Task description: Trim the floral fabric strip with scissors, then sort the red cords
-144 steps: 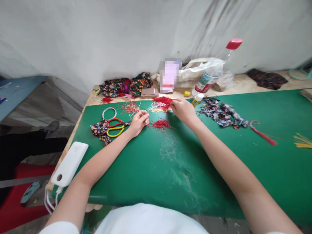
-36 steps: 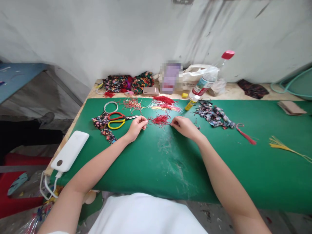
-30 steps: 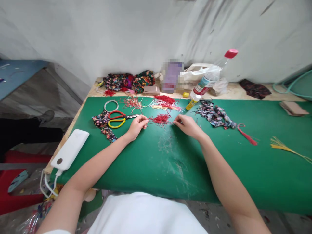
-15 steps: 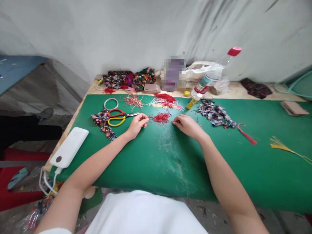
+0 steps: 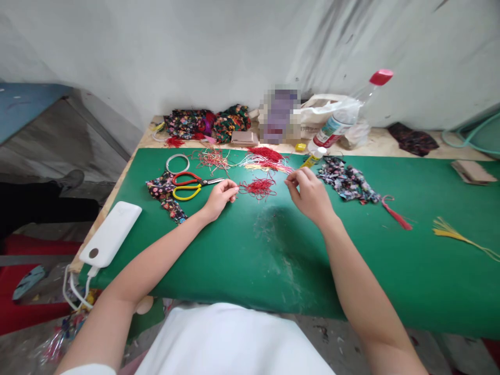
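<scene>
Your pile of red cords (image 5: pixel 258 187) lies on the green mat (image 5: pixel 234 255), between your 2 hands. Your left hand (image 5: pixel 220 199) sits at its 9 o'clock, thumb and forefinger drawn close beside a stray end; whether they pinch it, I cannot tell. Your right hand (image 5: pixel 310 194) is at 3 o'clock, apart from the pile, fingers loosely curled; I cannot tell whether they grip anything. The scissors (image 5: pixel 203 183) lie at your left hand's 10 o'clock.

Diffuse light, soft shadows, edge distortion
</scene>
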Motion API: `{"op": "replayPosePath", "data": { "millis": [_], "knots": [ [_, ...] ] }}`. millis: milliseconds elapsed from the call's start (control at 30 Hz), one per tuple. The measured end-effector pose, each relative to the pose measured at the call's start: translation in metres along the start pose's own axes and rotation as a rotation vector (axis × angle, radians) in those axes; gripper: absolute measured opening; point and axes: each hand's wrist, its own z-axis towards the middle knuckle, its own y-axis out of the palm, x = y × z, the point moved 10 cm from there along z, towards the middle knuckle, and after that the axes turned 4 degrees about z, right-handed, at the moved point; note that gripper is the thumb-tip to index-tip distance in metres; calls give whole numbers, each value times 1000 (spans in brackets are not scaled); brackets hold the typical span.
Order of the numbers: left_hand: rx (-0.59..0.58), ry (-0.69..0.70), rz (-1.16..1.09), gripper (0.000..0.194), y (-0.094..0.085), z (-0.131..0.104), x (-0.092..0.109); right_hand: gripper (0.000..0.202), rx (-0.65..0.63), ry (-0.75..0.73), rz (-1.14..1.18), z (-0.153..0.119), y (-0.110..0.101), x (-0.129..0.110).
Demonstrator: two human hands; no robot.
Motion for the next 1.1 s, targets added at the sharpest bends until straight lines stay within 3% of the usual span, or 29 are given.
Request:
{"op": "replayPosePath", "data": {
  "millis": [100, 167, 367, 533, 700, 800, 867, 933, 1033, 1100],
  "knots": [
    [-3, 1, -2, 15, 0, 0, -1, 12, -74, 10, -19, 0, 12, 6],
    [-2, 0, -4, 15, -1, 1, -1, 13, -59, 25, -33, -1, 13, 10],
    [11, -9, -20, 14, -2, 0, -1, 15, 158, 51, 49, 9, -12, 7],
    [10, -14, -31, 14, -2, 0, -1, 13, 240, -65, 100, 57, -28, -20],
    [10, -17, -31, 15, -3, 0, -1, 9, 266, -123, 143, 119, -22, -28],
    [10, -19, -28, 16, -3, 1, -1, 7, 267, -87, 100, 137, -5, -9],
    [14, -17, -26, 15, -3, 1, -1, 9, 261, -26, 53, 133, 8, 14],
    [15, -16, -26, 16, -3, 1, -1, 9, 217, 54, 11, 121, 20, 38],
    [15, -20, -30, 17, -3, 0, -2, 10, 45, 234, -53, 94, 39, 72],
    [16, -22, -35, 17, -3, 0, -1, 10, -33, 269, -88, 78, 43, 77]
  ]
}}
